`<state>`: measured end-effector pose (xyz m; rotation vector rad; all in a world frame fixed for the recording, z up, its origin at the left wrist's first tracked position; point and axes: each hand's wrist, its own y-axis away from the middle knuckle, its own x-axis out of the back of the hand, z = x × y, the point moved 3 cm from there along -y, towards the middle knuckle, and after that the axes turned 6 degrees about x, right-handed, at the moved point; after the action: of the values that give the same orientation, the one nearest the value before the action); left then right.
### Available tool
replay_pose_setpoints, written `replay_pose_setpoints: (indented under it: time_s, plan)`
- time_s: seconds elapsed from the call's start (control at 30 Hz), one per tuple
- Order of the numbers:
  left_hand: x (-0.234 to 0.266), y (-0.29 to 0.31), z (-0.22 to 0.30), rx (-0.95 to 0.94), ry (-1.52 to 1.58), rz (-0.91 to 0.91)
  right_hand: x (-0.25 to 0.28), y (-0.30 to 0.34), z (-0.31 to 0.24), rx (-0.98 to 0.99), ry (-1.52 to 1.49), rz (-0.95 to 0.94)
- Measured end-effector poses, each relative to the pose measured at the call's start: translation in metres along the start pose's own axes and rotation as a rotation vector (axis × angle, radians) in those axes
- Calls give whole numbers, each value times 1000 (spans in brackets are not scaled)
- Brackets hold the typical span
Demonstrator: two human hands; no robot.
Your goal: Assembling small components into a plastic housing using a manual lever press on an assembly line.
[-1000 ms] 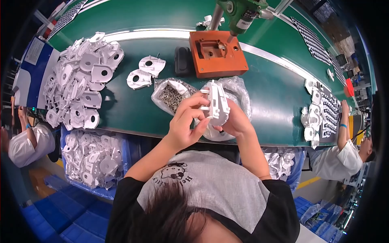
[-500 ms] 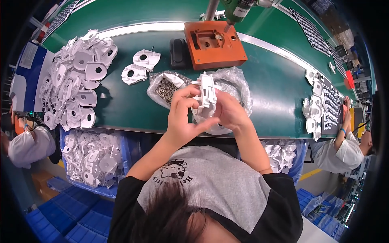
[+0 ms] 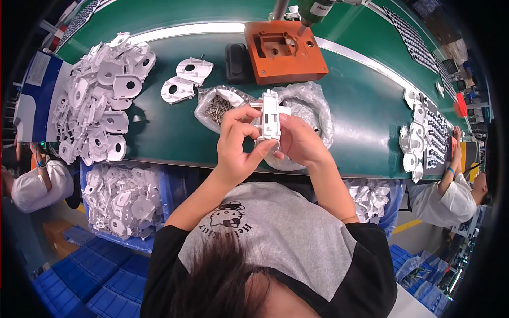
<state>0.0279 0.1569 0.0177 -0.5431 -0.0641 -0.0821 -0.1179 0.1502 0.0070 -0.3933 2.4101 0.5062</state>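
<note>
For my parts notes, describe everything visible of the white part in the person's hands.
The white part looks like hard plastic. A narrow side faces the camera, its length running up and down the picture, with a dark slot near the middle and pegs jutting left. The left hand grips its left side and lower end, the right hand its right side. A clear bag shows behind it; its underside is hidden.

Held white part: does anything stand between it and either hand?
Nothing visible does: the left hand and right hand both touch the part directly. The bag of metal pieces lies beyond the left hand.
</note>
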Motion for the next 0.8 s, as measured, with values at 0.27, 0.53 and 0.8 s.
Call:
replay_pose_setpoints:
  time_s: [0.27,0.53,0.8]
  plan:
    - [-6,-2,0,24,-116,-77,2,-3,9,40,9,78]
    - [3,-33,-14,422,408,-121,24,3,-32,175,157,-10]
    - [2,-114,-53,152,-348,82,57,-69,-101,283,626,261]
